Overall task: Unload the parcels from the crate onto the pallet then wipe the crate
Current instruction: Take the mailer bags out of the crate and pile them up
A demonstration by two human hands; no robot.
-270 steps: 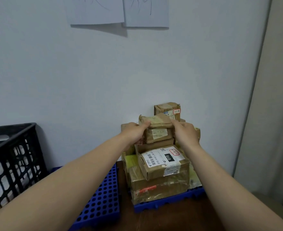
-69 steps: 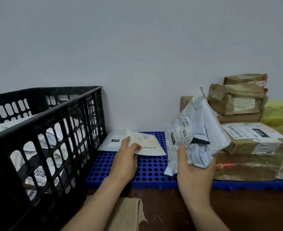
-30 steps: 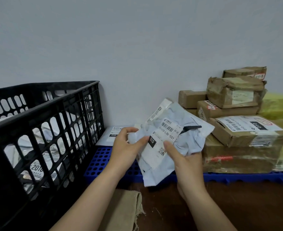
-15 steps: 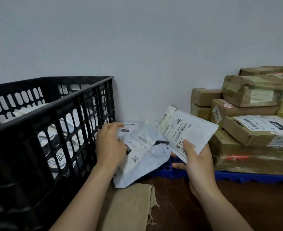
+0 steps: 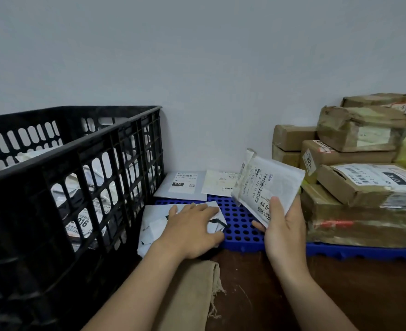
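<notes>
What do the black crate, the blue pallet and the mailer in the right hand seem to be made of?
Black crate: matte moulded plastic, by its slotted lattice walls. Blue pallet: rigid plastic, faintly shiny, with an even grid of round holes. White mailer, held by the right hand: likely padded paper or plastic film; puffy, creased, matte, label stuck on.
</notes>
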